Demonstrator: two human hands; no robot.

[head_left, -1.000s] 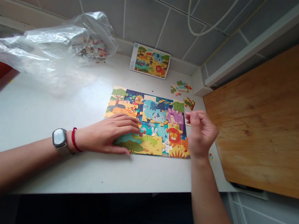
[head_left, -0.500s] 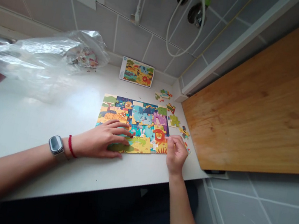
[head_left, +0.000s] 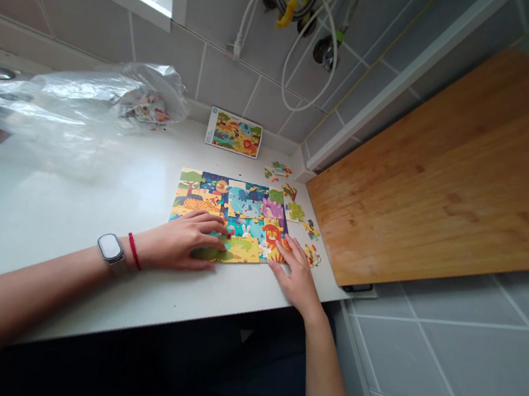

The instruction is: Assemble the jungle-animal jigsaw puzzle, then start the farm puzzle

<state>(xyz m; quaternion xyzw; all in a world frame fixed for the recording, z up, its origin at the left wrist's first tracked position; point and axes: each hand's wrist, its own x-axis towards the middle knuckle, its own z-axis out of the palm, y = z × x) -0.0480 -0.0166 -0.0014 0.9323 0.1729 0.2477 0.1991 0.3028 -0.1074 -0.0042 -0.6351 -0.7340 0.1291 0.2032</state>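
A colourful animal jigsaw puzzle (head_left: pixel 243 204) lies flat on the white counter, with an elephant, a rabbit, a leopard and a lion joined in it. My left hand (head_left: pixel 194 238) rests on its lower left part, fingers spread over the pieces. At the lower right corner, beside the red-maned lion piece (head_left: pixel 273 232), my right hand (head_left: pixel 296 272) lies with fingers stretched out on the puzzle's edge. Several loose puzzle pieces (head_left: pixel 295 211) are scattered along the right side, some partly behind my right hand.
A picture card (head_left: pixel 234 133) of the animal scene leans at the wall. Left of it lies a clear plastic bag (head_left: pixel 84 93) with something patterned inside. A wooden board (head_left: pixel 452 168) borders the counter (head_left: pixel 107 199) on the right. Hoses and a white cable (head_left: pixel 284 80) hang above.
My right hand has opened from a closed pinch and now lies flat on the lion corner. My left hand has stayed on the puzzle. The view has shifted slightly.
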